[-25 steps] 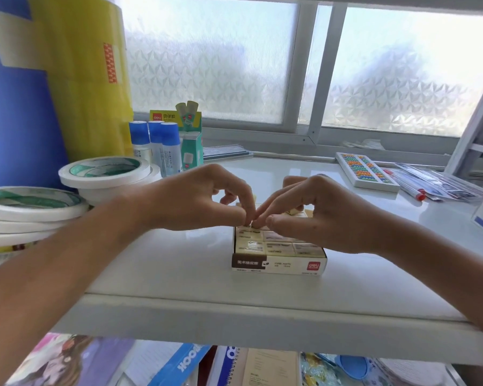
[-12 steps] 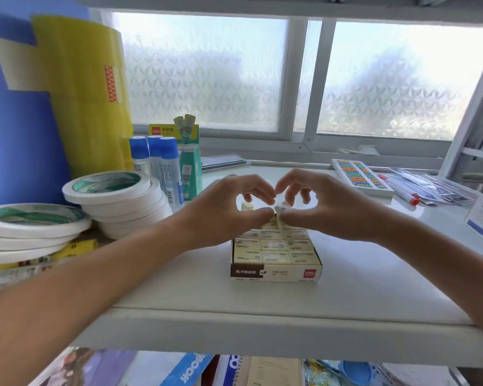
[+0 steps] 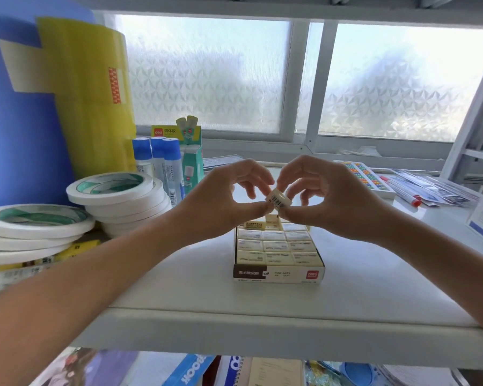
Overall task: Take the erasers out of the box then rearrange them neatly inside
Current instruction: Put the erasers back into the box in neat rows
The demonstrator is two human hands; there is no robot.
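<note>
Above the far end of the box (image 3: 278, 274), both hands meet around a single eraser (image 3: 278, 199), held clear of the rest. The left hand (image 3: 221, 203) pinches its left end between thumb and forefinger, and the right hand (image 3: 332, 201) grips its right side the same way, so the fingers (image 3: 265, 208) of both hands are closed on that one eraser with the other fingers curled loosely. The box sits on the white shelf (image 3: 179, 277), near its front edge, open at the top. Inside it, three tidy rows of wrapped erasers (image 3: 275, 246) fill the near part, while the far end looks looser, with one or two pieces standing askew; the hands partly hide that end. No erasers lie out on the shelf. Judging by this, the emptying has hardly begun: one eraser is out and nearly the whole box remains to be taken out before any neat refilling can start. To the left stand tape rolls (image 3: 115, 188) and glue sticks (image 3: 158, 160), well apart from the work.
</note>
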